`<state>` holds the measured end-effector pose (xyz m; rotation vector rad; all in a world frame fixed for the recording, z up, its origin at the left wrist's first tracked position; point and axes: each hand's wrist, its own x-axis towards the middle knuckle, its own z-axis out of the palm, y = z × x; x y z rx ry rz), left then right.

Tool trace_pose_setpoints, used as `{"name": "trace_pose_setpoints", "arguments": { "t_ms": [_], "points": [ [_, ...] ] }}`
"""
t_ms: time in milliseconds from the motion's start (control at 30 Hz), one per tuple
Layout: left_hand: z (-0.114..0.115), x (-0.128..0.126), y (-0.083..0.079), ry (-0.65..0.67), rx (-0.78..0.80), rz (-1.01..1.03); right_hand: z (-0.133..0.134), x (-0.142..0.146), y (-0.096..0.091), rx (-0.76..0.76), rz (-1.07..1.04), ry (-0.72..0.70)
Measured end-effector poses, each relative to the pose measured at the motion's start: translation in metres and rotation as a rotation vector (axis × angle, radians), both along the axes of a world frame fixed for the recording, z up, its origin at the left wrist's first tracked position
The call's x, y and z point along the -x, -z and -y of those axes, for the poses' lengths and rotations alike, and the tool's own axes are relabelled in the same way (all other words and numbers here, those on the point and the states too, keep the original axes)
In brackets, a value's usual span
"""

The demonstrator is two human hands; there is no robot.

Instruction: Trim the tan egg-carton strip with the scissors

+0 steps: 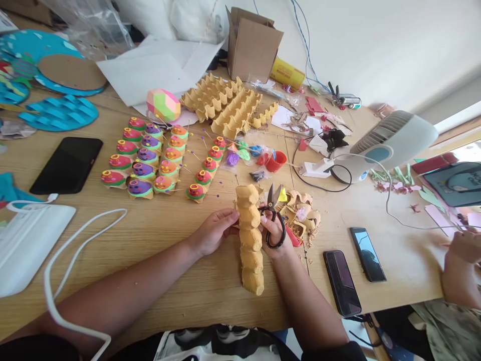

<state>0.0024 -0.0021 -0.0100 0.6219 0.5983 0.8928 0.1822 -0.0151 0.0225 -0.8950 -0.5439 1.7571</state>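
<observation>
A strip of yellow egg carton cups is held upright before me, above the table. My left hand pinches its left edge between thumb and fingers. On the other side my right hand has black-handled scissors looped over it, blades apart and pointing away from me; its fingertips also rest against the strip's right edge. Just beyond that hand lies a pile of cut carton scraps. Painted carton caterpillars with smiling faces stand in rows to the left, and one more red-and-green row stands nearer the middle.
Uncut egg trays lie at the back, with a red cup and clay bags in front. A white fan with cables stands right. Phones lie near the front edge. Another person's hand is at far right.
</observation>
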Motion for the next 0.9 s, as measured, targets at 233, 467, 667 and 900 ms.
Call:
{"name": "trace_pose_setpoints", "arguments": {
  "t_ms": [233, 467, 667, 900],
  "points": [
    [0.0004, 0.0007, -0.0034, -0.007, 0.007, -0.005, 0.0007, 0.0022, -0.0082, 0.002, 0.11, -0.027],
    [-0.001, 0.001, -0.0023, -0.034, 0.029, -0.021, -0.001, 0.0022, -0.0017, -0.009, 0.04, -0.013],
    [-0.0025, 0.0007, -0.0053, -0.036, 0.051, -0.016, -0.0009, 0.001, 0.0002, 0.004, -0.024, 0.022],
    [-0.0036, 0.0007, -0.0043, -0.053, 0.107, 0.012, -0.0004, 0.0008, 0.0003, -0.003, -0.025, 0.008]
  ]
}}
